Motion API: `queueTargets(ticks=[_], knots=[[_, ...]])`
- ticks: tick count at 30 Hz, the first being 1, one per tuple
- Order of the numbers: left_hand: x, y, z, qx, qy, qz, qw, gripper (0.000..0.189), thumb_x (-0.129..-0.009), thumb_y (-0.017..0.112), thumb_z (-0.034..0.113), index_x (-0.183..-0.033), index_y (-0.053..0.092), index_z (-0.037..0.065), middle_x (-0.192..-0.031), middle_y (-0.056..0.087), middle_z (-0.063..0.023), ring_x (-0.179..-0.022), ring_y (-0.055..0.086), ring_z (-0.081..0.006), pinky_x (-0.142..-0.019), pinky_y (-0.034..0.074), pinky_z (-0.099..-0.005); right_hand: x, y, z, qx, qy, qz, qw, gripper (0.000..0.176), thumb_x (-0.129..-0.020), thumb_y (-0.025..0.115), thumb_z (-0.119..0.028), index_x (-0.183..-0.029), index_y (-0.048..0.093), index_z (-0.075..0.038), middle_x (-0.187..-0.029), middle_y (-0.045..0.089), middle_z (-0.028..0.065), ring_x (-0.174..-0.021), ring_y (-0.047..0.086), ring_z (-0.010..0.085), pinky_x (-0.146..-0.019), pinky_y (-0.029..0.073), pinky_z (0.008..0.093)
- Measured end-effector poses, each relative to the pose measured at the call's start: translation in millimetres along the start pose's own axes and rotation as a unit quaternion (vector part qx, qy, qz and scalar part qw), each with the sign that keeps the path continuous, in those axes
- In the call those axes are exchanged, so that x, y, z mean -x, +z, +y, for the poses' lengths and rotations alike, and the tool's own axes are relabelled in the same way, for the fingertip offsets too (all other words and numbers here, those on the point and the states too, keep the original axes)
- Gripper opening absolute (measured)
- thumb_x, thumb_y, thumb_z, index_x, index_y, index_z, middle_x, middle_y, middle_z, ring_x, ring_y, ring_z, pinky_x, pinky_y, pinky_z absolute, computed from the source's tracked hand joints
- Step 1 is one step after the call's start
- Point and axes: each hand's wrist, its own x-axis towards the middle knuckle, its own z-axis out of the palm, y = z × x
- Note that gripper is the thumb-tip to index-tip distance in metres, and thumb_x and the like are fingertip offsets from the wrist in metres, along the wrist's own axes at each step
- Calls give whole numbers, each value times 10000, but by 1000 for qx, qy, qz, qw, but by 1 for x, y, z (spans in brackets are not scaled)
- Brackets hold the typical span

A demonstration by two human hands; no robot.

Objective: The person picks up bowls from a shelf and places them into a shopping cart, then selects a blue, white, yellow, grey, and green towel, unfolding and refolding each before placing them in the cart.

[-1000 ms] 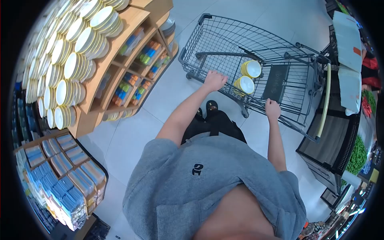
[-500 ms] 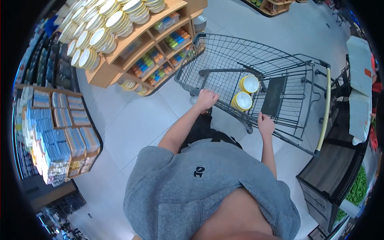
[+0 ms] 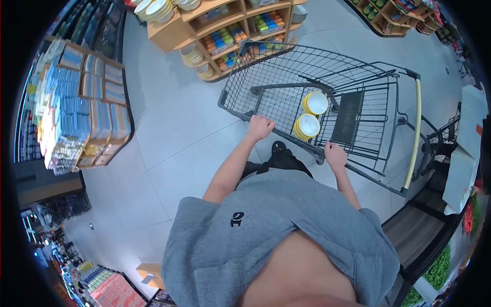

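Observation:
A black wire shopping cart (image 3: 378, 125) with a yellow handle bar at its right end stands sideways in front of me. My left hand (image 3: 261, 127) is closed on the cart's near rim, towards its left end. Farther right along that same rim, my right hand (image 3: 336, 155) is also closed on it. Inside the cart, between and beyond my hands, two stacks of yellow-sided bowls with white insides, a farther stack (image 3: 315, 103) and a nearer stack (image 3: 307, 126), rest on the wire bottom beside a dark panel (image 3: 348, 117).
A wooden shelf unit (image 3: 169, 31) with bowls and colourful goods stands beyond the cart's left end. At the left is a display of blue folded goods (image 3: 72, 102). A dark wooden stand (image 3: 422, 230) is near my right side. Another shelf (image 3: 383, 23) stands far back.
The wooden shelf unit has shifted up and right in view, and the left display has moved up. Both hands stay on the cart's rim, with the bowls still inside.

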Motion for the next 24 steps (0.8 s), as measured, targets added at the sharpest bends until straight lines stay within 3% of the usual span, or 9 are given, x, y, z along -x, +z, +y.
queueTargets(ticks=[4, 7, 12, 21, 24], knots=[[55, -6, -14, 30, 16, -6, 999, 421, -874, 461, 320, -647, 669, 33, -715, 661, -148, -774, 616, -329, -828, 415, -437, 43, 22, -3, 11, -1, -12, 1000, 476, -907, 401, -438, -932, 712, -78, -909, 684, 195, -896, 656, 367, -798, 508, 463], [95, 3, -24, 16, 10, -27, 999, 337, -854, 462, 302, -711, 692, 100, -754, 667, -120, -828, 608, -317, -817, 396, -448, 71, 51, 4, 13, -13, -2, 1000, 456, -897, 411, -419, -941, 713, -80, -920, 684, 194, -907, 653, 369, -810, 507, 458], [147, 20, -5, 20, 13, 17, 1000, 347, -863, 469, 307, -707, 686, 86, -761, 669, -101, -826, 606, -300, -830, 403, -432, 99, 64, 31, 23, -23, 9, 999, 412, -861, 454, -384, -964, 714, -81, -946, 682, 199, -933, 648, 370, -836, 506, 444], [246, 2, 47, 55, -48, 89, 993, 337, -837, 484, 311, -723, 717, 95, -834, 690, -71, -915, 597, -250, -916, 379, -402, 188, 29, 56, 30, -74, -15, 997, 443, -867, 456, -388, -924, 717, -35, -938, 678, 228, -936, 646, 387, -850, 500, 455], [274, -29, 49, 74, -88, 87, 990, 307, -823, 502, 312, -755, 732, 120, -983, 687, -59, -1027, 567, -235, -957, 360, -393, 230, -1, 26, 33, -107, -24, 993, 509, -909, 415, -437, -913, 718, -28, -921, 676, 237, -916, 648, 398, -834, 503, 464]])
